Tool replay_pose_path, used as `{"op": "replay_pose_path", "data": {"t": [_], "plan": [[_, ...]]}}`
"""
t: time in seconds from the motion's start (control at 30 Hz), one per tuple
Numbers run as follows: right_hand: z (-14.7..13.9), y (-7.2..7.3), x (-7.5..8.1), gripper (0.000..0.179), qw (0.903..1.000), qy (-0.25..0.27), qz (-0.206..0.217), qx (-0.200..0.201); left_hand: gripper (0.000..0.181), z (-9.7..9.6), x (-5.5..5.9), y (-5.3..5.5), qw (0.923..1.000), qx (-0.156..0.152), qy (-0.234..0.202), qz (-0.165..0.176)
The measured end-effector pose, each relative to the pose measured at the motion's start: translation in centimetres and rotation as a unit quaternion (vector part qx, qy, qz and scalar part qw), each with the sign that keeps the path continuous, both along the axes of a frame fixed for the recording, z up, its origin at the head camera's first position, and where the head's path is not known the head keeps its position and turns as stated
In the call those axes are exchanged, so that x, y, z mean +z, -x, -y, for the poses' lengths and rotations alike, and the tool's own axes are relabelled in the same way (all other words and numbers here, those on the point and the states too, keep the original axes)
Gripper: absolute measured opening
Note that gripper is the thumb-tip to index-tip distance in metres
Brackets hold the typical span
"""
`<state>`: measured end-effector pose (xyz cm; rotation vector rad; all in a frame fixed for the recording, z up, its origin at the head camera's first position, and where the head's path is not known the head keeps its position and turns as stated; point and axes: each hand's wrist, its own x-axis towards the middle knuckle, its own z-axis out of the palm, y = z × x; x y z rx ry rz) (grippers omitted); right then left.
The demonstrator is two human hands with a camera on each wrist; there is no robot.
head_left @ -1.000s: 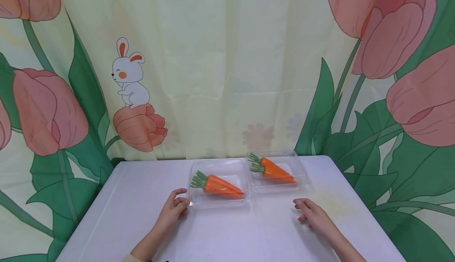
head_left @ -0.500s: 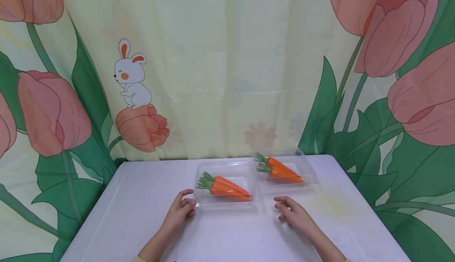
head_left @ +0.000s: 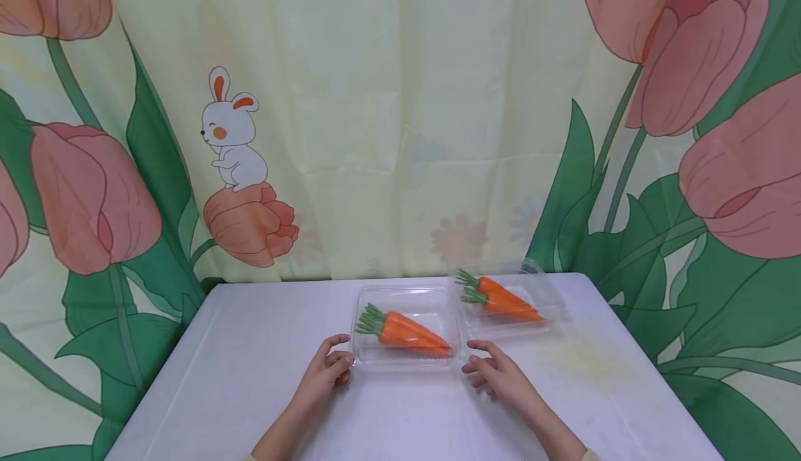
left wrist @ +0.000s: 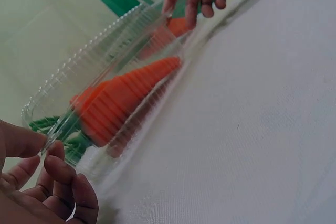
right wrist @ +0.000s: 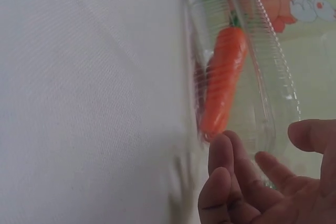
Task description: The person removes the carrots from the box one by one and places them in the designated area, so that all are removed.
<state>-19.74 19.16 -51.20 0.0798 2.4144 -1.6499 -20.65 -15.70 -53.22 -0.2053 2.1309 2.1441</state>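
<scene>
Carrots (head_left: 409,331) lie in the near box (head_left: 428,306), a clear one roughly midway between the sides of the counter (head_left: 400,419) and toward its far edge, as the head view shows; the left hand (head_left: 327,365) meets the box's left near corner, the right hand (head_left: 497,370) is just beside its right near corner, and a second box (head_left: 551,295) stands toward the counter's far right corner, where a careless push could send it over the edge. From the left wrist, that hand's grip pinches the thin rim; lifting by this corner alone would likely flex the plastic, tilt the box and slide the carrots. From the right wrist, the other grip is loosely spread, holding nothing; whether a fingertip touches the wall is unclear, and an uneven push there could skew the box.
</scene>
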Motion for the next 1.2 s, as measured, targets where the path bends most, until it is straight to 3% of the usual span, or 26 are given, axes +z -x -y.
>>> {"op": "replay_pose_path", "data": {"t": [0.27,0.5,0.9,1.2], "plan": [[0.2,0.0,0.0,0.045,0.9998,0.009,-0.01,-0.013,0.053,-0.2,-0.1,0.0,0.9998,-0.008,-0.016,0.011],[0.3,0.0,-0.4,0.048,0.9994,0.012,-0.015,-0.028,0.058,0.0,-0.4,-0.7,0.9987,-0.013,-0.042,0.027],[-0.6,-0.9,-1.1,0.046,0.9969,0.075,-0.02,-0.015,0.068,-0.5,-0.4,-2.0,0.9966,-0.02,-0.069,0.04],[0.2,-1.4,-0.9,0.042,0.9944,0.074,0.006,-0.075,0.069,-0.4,-0.7,-2.6,0.9971,-0.023,-0.061,0.038]]}}
